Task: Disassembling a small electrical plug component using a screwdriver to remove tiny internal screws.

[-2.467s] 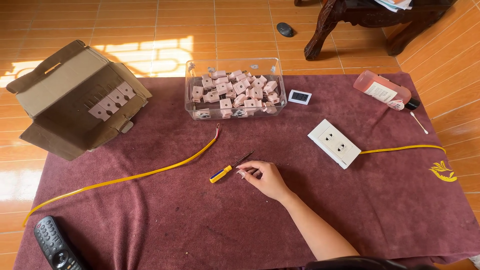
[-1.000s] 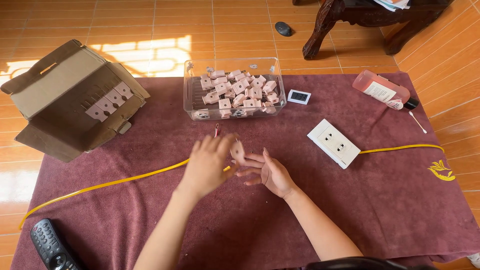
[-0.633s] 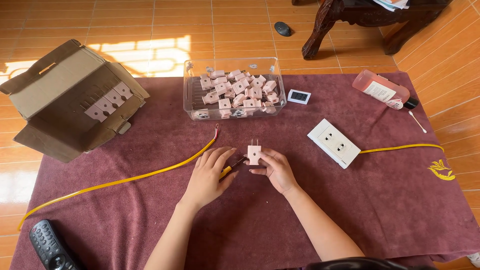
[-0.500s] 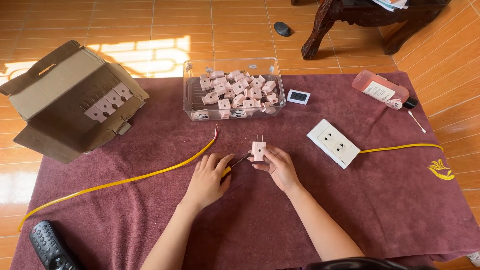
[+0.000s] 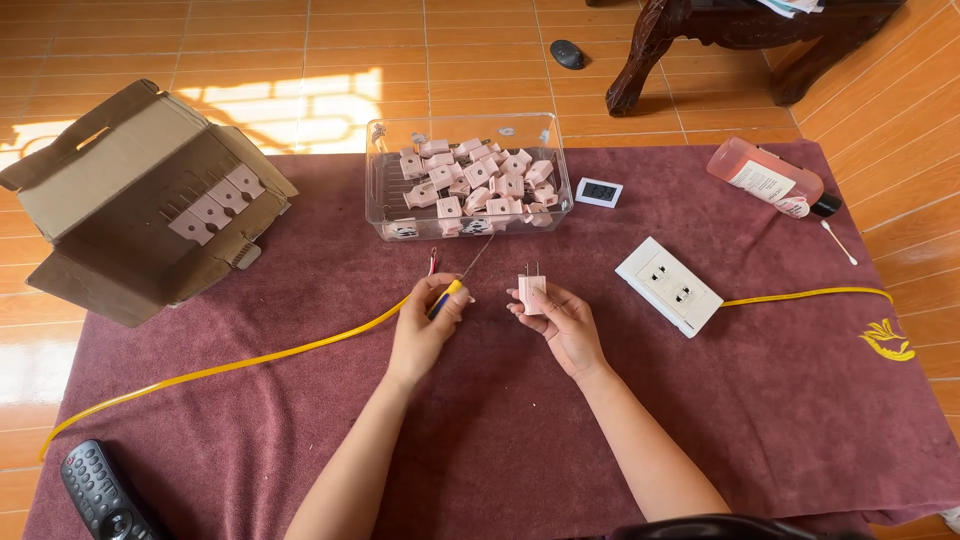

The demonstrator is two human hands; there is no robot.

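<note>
My right hand (image 5: 562, 318) holds a small pink plug (image 5: 530, 288) upright, its two metal prongs pointing up. My left hand (image 5: 425, 325) grips a screwdriver (image 5: 452, 285) with a yellow and blue handle, its thin shaft pointing up and right toward the clear bin. Both hands hover over the maroon cloth (image 5: 480, 420), a little apart. A yellow cable (image 5: 250, 360) runs from the left edge to just under my left hand, with bare wire ends (image 5: 433, 260) sticking up.
A clear plastic bin (image 5: 385, 200) with several pink plugs sits behind the hands. An open cardboard box (image 5: 130, 200) lies at left, a white wall socket (image 5: 668, 285) with a yellow cable at right, a pink bottle (image 5: 765, 178), a small display (image 5: 600, 192), a remote (image 5: 100, 492).
My left hand came in and picked up the screwdriver from the cloth. My right hand took a pink plug and now holds it upright.
</note>
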